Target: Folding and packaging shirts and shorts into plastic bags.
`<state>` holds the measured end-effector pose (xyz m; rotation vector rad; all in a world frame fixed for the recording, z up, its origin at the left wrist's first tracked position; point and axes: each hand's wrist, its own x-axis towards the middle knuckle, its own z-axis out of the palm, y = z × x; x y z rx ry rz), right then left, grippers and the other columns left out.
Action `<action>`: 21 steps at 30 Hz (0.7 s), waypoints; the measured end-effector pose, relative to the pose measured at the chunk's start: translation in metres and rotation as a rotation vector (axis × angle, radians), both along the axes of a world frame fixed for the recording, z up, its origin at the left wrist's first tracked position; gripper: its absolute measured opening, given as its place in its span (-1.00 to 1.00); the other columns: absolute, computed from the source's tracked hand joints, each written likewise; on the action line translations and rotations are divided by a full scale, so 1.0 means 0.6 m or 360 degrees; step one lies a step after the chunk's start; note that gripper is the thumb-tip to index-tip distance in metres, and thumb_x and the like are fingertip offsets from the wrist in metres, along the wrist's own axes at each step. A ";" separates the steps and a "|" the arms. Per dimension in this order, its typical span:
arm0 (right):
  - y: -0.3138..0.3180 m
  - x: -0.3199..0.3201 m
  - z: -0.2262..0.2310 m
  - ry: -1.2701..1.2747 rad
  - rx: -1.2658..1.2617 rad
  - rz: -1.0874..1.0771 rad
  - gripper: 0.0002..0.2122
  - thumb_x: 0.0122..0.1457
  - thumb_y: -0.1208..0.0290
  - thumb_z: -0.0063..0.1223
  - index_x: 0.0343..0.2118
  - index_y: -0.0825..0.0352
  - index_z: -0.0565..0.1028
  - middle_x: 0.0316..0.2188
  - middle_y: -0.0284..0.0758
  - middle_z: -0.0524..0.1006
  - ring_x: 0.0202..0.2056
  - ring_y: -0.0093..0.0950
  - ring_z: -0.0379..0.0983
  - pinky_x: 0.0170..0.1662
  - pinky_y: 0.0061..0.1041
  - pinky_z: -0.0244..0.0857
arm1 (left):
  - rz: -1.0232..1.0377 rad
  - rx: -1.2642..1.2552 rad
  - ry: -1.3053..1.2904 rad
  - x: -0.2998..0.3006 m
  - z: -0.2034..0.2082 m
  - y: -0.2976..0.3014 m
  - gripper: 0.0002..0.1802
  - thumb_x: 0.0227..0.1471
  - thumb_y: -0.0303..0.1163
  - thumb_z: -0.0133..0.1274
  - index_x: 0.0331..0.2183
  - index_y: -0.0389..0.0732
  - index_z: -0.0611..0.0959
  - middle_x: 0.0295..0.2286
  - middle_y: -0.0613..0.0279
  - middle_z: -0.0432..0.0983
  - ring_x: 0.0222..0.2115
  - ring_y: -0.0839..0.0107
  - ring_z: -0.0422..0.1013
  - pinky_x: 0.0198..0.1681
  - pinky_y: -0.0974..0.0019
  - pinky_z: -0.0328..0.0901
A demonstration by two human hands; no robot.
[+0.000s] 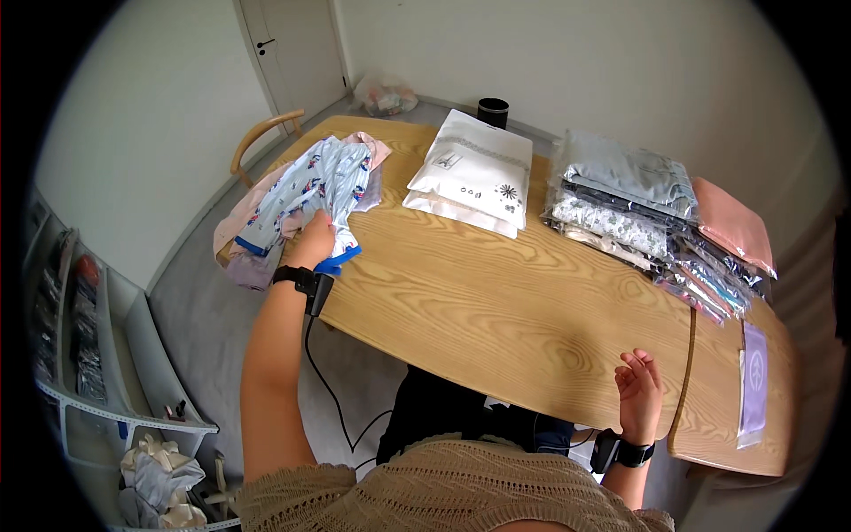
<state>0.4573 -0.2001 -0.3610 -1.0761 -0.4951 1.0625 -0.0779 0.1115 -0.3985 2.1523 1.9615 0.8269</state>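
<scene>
Nearest the camera is the wearer's brown knitted top [443,488]. The left hand [317,239] touches the light blue printed garment [330,173], its fingers bent into the cloth; the fingertips are hidden, so a firm grip cannot be confirmed. The garment lies over other clothes at the left end of the wooden table [461,293]; its trim is bright blue. The right hand [640,390] is unladen, fingers loosely curled, near the table's front edge.

Markings noted: the uppermost white bag [474,168], at the table's middle, bears a dark flower-like emblem, small symbols and a patterned band. The purple packet [753,381], far right, carries a pale round emblem. Clear-wrapped garments [620,195] are stacked between these; lettering on them cannot be made out.
</scene>
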 end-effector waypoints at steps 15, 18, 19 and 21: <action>0.001 -0.080 0.007 -0.0036 -0.0044 0.0495 -0.59 0.24 0.26 -0.13 0.09 0.32 0.18 -0.09 -0.25 0.42 -0.12 -0.44 0.40 -0.09 -0.48 0.31 | -0.1577 -0.0644 -0.0965 0.478 0.135 -0.284 -0.84 0.15 -0.43 -0.11 -0.25 -0.30 0.38 -0.35 0.20 0.41 -0.31 0.45 0.36 -0.25 0.38 0.27; 0.008 -0.081 -0.007 -0.0300 -0.0007 0.0545 -0.47 0.19 0.29 -0.03 0.17 0.33 0.09 -0.06 -0.23 0.39 -0.04 -0.43 0.32 -0.03 -0.45 0.26 | -0.1818 -0.1074 -0.0886 0.485 0.129 -0.284 -0.65 0.15 -0.39 -0.07 -0.06 -0.34 0.34 -0.11 0.10 0.35 -0.03 0.37 0.32 -0.05 0.35 0.28; 0.013 -0.085 -0.011 -0.0297 -0.0071 0.0559 -0.45 0.12 0.44 0.06 0.15 0.34 0.12 -0.05 -0.23 0.37 -0.06 -0.48 0.31 -0.04 -0.49 0.24 | -0.1802 -0.1020 -0.0871 0.475 0.113 -0.266 -0.63 0.14 -0.38 -0.06 -0.04 -0.31 0.34 -0.09 0.10 0.34 -0.06 0.37 0.33 -0.05 0.34 0.28; 0.012 -0.082 -0.026 -0.0675 -0.0241 0.0540 -0.51 0.05 0.60 0.07 0.08 0.39 0.24 -0.11 -0.29 0.41 -0.14 -0.55 0.34 -0.10 -0.56 0.27 | -0.1547 -0.0767 -0.0766 0.422 0.127 -0.230 -0.64 0.13 -0.36 -0.05 -0.05 -0.28 0.38 -0.10 0.12 0.36 -0.07 0.36 0.34 -0.05 0.33 0.28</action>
